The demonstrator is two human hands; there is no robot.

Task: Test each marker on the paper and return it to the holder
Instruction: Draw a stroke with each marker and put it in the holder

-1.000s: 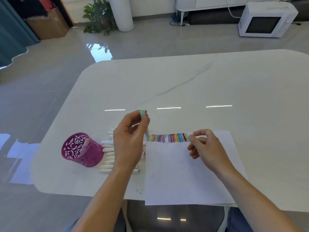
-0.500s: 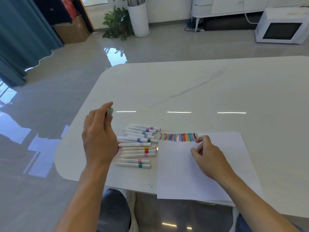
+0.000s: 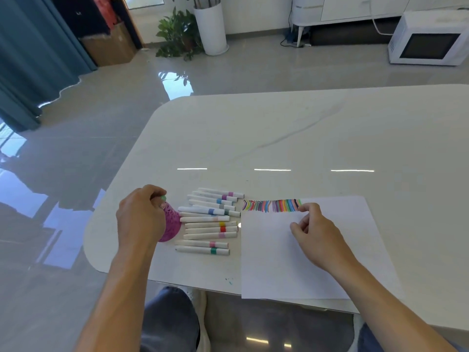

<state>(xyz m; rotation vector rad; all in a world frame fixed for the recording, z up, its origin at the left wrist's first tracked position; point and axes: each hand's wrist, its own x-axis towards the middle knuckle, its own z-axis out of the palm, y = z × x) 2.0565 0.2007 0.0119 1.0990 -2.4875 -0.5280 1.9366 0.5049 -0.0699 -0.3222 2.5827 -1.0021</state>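
Left hand (image 3: pixel 140 217) is curled w/ fingers bunched round a marker (image 3: pixel 162 198); only its green cap end shows, poking out above the holder (image 3: pixel 170 222). The holder is a purple cup w/ cut-out lacework walls, mostly hidden behind that hand, standing near the rounded left corner of the worktop (image 3: pixel 279 138). Worktop is glossy pale stone w/ a faint grey vein & strip-light reflections.

Just right of the holder lie approx a dozen loose markers (image 3: pixel 209 222) in a rough stack, parallel, white matte barrels w/ coloured bands: purple, blue, yellow, red, pink, green.

Right of those, a white paper sheet (image 3: pixel 304 270), flat, near edge overhanging the worktop rim. Along its far edge runs a row of short colour strokes (image 3: pixel 271 205). Right hand (image 3: pixel 314 232) rests on the sheet, fingers loosely curled, thumb & forefinger pressed together by the last strokes; can't tell if anything is between them.
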